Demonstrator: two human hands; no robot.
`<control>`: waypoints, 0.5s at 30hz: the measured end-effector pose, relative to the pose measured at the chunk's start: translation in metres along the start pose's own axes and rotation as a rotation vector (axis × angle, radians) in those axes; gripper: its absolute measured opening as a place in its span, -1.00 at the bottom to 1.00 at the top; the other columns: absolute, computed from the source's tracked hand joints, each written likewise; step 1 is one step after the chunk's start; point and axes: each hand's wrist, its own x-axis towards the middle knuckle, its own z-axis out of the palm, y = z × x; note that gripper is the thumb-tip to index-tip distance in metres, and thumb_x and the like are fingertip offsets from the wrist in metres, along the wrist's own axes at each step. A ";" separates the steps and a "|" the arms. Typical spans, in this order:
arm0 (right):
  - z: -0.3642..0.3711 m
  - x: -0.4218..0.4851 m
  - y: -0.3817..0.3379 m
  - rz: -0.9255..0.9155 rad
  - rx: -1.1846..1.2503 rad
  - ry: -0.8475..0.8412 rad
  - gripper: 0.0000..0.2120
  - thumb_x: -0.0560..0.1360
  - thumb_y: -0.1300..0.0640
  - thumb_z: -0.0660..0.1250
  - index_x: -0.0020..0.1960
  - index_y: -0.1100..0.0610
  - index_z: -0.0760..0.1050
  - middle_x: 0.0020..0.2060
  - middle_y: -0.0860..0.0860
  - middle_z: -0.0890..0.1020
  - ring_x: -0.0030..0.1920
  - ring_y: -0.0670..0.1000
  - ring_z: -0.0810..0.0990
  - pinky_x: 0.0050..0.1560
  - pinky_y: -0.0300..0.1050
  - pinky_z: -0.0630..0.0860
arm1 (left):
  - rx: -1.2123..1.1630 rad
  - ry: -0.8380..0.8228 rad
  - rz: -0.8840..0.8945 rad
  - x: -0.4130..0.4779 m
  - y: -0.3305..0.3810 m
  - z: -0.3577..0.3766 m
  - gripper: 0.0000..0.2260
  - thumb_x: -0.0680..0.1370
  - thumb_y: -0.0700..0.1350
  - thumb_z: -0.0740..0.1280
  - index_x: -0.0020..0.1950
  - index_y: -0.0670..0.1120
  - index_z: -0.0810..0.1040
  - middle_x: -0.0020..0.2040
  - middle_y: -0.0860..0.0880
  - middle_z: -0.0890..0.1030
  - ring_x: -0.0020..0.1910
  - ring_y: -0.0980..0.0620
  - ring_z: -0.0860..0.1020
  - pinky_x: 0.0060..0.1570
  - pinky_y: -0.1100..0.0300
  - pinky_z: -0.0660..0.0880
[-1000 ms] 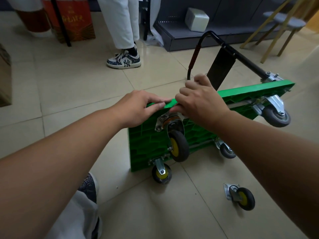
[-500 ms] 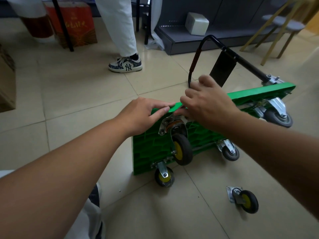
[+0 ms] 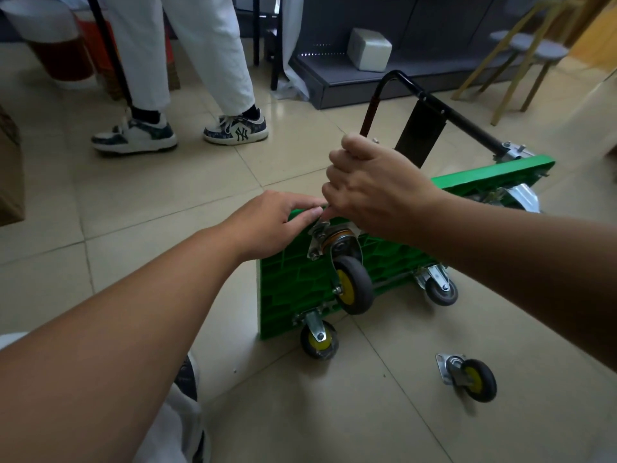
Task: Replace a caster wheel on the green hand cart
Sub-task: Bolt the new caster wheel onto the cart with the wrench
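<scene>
Pale beige floor tiles (image 3: 334, 422) run through the room. Nearest, on the right, a loose caster wheel (image 3: 470, 379) with a yellow hub lies on its side, well apart from the green hand cart (image 3: 287, 295). The cart stands on one long edge with its ribbed underside facing the camera and two casters near the floor. An upper caster (image 3: 352, 282) hangs from a metal mounting plate (image 3: 317, 242) at the near top corner.

The left hand (image 3: 273, 225) rests on the cart's top edge just beside that plate, its fingers (image 3: 309, 213) nearly straight and close together, the tips touching the green rim. The right hand (image 3: 377, 192) is above the same corner, its fingers (image 3: 337, 192) curled tight and narrow; whether they pinch anything cannot be told, as the hand hides what is under it.

Behind them the cart's black handle (image 3: 460, 121) juts away. Farther off stand another person's sneakers (image 3: 237, 130), a white box (image 3: 369, 50) on a grey ledge, and wooden stools (image 3: 531, 50)
</scene>
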 end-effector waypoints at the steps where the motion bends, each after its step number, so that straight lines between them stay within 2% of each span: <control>1: -0.001 0.002 0.000 -0.006 0.019 -0.004 -0.58 0.58 0.14 -0.09 -0.17 0.07 0.53 -0.29 -0.01 0.57 -0.13 0.06 0.53 0.16 -0.02 0.36 | -0.004 -0.002 -0.002 0.000 0.000 -0.001 -0.72 0.71 0.15 0.22 0.37 0.22 0.61 0.28 0.11 0.67 0.24 0.06 0.60 0.26 0.02 0.53; 5: -0.004 0.009 0.004 -0.060 0.024 0.017 -0.63 0.59 0.08 -0.01 -0.20 0.04 0.53 -0.31 -0.03 0.56 -0.14 0.05 0.52 0.17 -0.01 0.29 | -0.025 -0.006 0.001 -0.001 0.002 -0.001 -0.77 0.71 0.08 0.24 0.26 0.20 0.66 0.06 0.12 0.66 0.07 0.04 0.59 0.06 0.10 0.48; 8: -0.005 0.012 0.007 -0.068 0.030 0.040 -0.66 0.61 0.06 0.04 -0.19 0.05 0.53 -0.29 -0.03 0.58 -0.11 0.06 0.53 0.23 0.00 0.32 | -0.021 0.012 0.009 0.000 0.003 -0.001 -0.80 0.70 0.05 0.26 0.20 0.18 0.67 -0.02 0.13 0.62 0.02 0.02 0.59 0.03 0.11 0.47; 10: -0.006 0.014 0.006 -0.085 0.022 0.039 -0.66 0.61 0.05 0.04 -0.18 0.04 0.54 -0.28 -0.03 0.58 -0.10 0.05 0.53 0.25 -0.02 0.35 | -0.030 0.027 -0.008 0.001 0.003 -0.001 -0.79 0.70 0.00 0.26 0.19 0.16 0.68 -0.11 0.20 0.61 -0.09 0.18 0.57 -0.03 0.15 0.46; 12: -0.008 0.014 0.004 -0.113 0.031 0.024 -0.64 0.61 0.06 0.01 -0.16 0.03 0.55 -0.28 -0.05 0.59 -0.09 0.04 0.54 0.25 -0.03 0.37 | -0.039 0.033 -0.033 0.002 0.003 -0.002 -0.75 0.70 -0.05 0.24 0.22 0.15 0.69 -0.23 0.28 0.55 -0.24 0.35 0.51 -0.18 0.26 0.38; 15: -0.012 0.011 0.009 -0.138 -0.007 -0.025 -0.47 0.52 0.21 -0.20 -0.16 0.02 0.55 -0.27 -0.06 0.60 -0.08 0.03 0.54 0.26 -0.04 0.34 | -0.076 0.024 -0.045 0.000 0.007 -0.002 -0.67 0.69 -0.11 0.20 0.30 0.14 0.68 -0.26 0.34 0.55 -0.28 0.40 0.52 -0.32 0.47 0.28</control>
